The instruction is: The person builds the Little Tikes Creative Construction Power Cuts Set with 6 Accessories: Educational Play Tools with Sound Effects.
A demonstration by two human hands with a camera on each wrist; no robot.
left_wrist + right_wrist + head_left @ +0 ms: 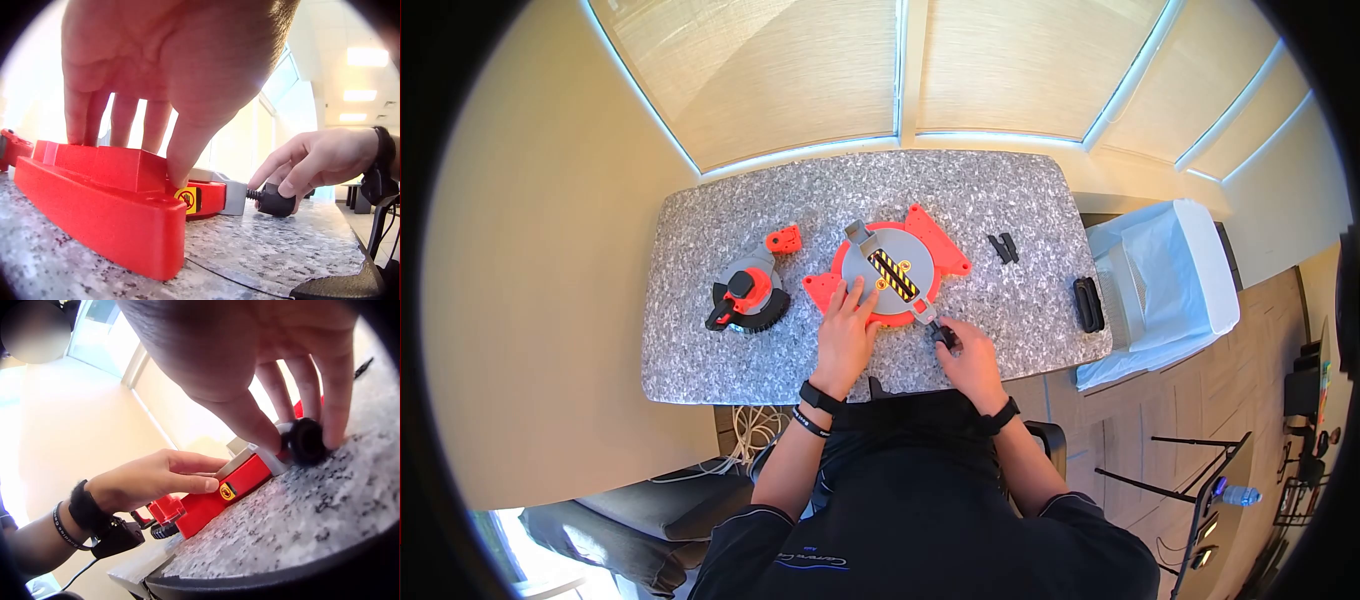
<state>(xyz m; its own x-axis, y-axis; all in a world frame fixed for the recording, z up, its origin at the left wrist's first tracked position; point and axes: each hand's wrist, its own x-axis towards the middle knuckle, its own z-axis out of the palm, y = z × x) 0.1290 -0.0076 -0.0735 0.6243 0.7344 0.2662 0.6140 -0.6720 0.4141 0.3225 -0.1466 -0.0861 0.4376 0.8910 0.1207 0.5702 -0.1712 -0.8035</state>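
A toy miter saw base (862, 268) lies flat on the speckled table, with a grey turntable, red side wings and a yellow-black striped slot. My left hand (847, 335) rests on its near left part, fingers extended over the disc and the thumb down at the red edge. At the grey arm (234, 197) on the base's near right, my right hand (972, 365) pinches a black knob (277, 200) between thumb and fingers. A stretch of the knob's threaded shaft (254, 194) shows between knob and arm.
Left of the base stands the toy saw head (745, 290), red, grey and black. Two small black parts (1003, 248) and a black oblong part (1088, 304) lie to the right on the table (1020, 180). Beyond its right edge stands a bin with a pale liner (1180, 270).
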